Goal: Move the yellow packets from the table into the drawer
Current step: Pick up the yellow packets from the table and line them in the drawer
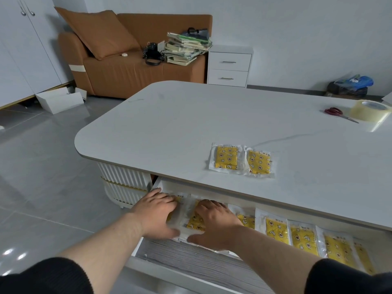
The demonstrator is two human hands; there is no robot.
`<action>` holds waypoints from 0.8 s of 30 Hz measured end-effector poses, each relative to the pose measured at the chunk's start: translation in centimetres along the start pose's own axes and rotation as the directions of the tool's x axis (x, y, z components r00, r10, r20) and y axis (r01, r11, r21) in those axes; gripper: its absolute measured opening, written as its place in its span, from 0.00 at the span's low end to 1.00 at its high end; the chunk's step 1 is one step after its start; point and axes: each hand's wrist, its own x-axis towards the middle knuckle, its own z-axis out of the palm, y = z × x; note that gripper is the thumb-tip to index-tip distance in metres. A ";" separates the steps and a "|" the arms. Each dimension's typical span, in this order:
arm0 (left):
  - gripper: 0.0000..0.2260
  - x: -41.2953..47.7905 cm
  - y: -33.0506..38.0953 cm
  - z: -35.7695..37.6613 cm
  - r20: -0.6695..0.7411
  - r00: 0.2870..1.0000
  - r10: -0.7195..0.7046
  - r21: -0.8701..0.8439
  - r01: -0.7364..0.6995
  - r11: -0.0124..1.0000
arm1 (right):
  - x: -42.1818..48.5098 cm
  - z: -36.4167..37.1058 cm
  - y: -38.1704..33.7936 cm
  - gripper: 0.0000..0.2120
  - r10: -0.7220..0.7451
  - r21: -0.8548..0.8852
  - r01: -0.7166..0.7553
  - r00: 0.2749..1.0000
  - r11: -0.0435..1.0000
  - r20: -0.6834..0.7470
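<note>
Two yellow packets in clear wrappers lie side by side on the white table (pixel 191 124), one on the left (pixel 226 159) and one on the right (pixel 259 162), near its front edge. Below that edge the drawer (pixel 191 259) stands pulled out, with a row of several yellow packets (pixel 301 233) lying flat along its back. My left hand (pixel 158 211) and my right hand (pixel 214 221) both rest flat, fingers stretched, on two packets (pixel 194 221) at the left end of that row. Neither hand grips anything.
Red-handled scissors (pixel 337 113) and a roll of clear tape (pixel 370 110) lie at the table's far right. Behind stand a brown sofa (pixel 127 66) with a stack of books (pixel 186 48), a white nightstand (pixel 229 66) and white boxes (pixel 59 99) on the floor.
</note>
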 end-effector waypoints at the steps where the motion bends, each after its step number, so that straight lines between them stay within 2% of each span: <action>1: 0.38 0.0 0.0 -0.1 -0.024 1.000 -0.008 -0.021 0.007 1.000 | 0.1 -0.2 0.0 0.26 0.031 0.065 -0.029 0.999 0.997 -0.033; 3: 0.37 -0.1 0.0 -0.2 -0.072 0.997 -0.016 -0.059 0.012 0.998 | 0.4 -0.5 0.1 0.16 0.109 0.156 -0.093 0.989 0.983 -0.100; 4: 0.38 0.0 -0.1 -0.2 -0.087 0.996 -0.022 -0.078 0.015 0.997 | 0.5 -0.7 0.1 0.15 0.140 0.180 -0.119 0.984 0.977 -0.110; 6: 0.31 0.0 -0.5 -0.1 -0.099 0.994 -0.047 -0.104 0.036 0.994 | 0.7 -0.7 0.3 0.17 0.142 0.169 -0.125 0.985 0.978 -0.095; 8: 0.24 0.1 -0.9 0.0 -0.070 0.996 -0.055 -0.077 0.049 0.996 | 0.9 -0.5 0.4 0.20 0.111 0.087 -0.105 0.992 0.991 -0.066; 12: 0.26 0.1 -1.0 0.3 -0.016 0.998 -0.067 -0.048 0.066 0.997 | 1.1 -0.3 0.7 0.21 0.116 0.045 -0.115 0.993 0.992 -0.018; 24: 0.25 0.4 -1.0 0.0 0.015 0.997 -0.075 -0.053 0.076 0.996 | 1.1 0.1 0.8 0.23 0.112 0.068 -0.110 0.993 0.992 -0.029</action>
